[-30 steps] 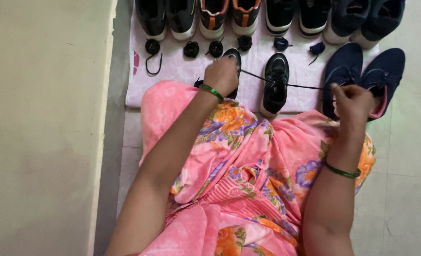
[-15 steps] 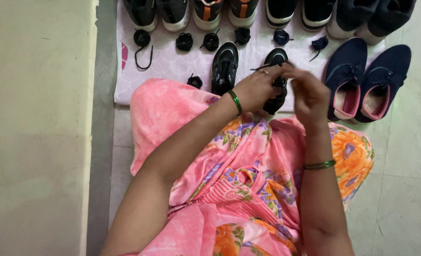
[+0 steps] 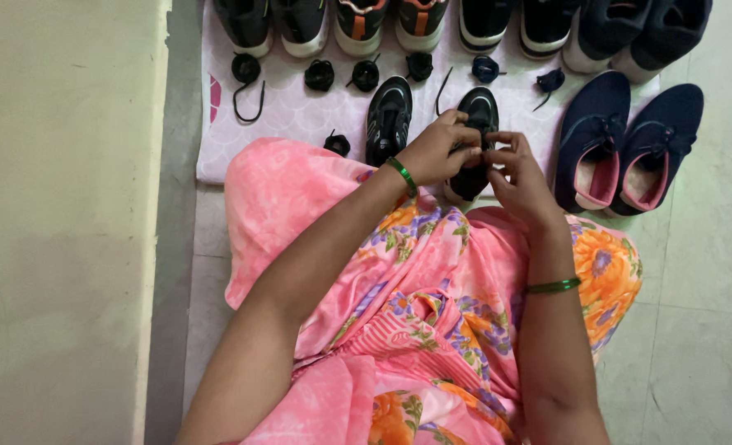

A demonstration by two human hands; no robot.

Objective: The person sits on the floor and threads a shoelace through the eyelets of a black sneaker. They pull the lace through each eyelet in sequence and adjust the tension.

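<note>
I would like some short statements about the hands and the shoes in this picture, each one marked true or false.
1. Both hands work at the same black shoe. True.
2. The left hand wears a red bangle. False: the bangle is green.
3. The navy shoes with pink lining stand to the right of the hands. True.
4. The right hand rests on the floor. False: it is at the black shoe.
5. The shoes stand on a dark mat. False: the mat is pale pink.
</note>
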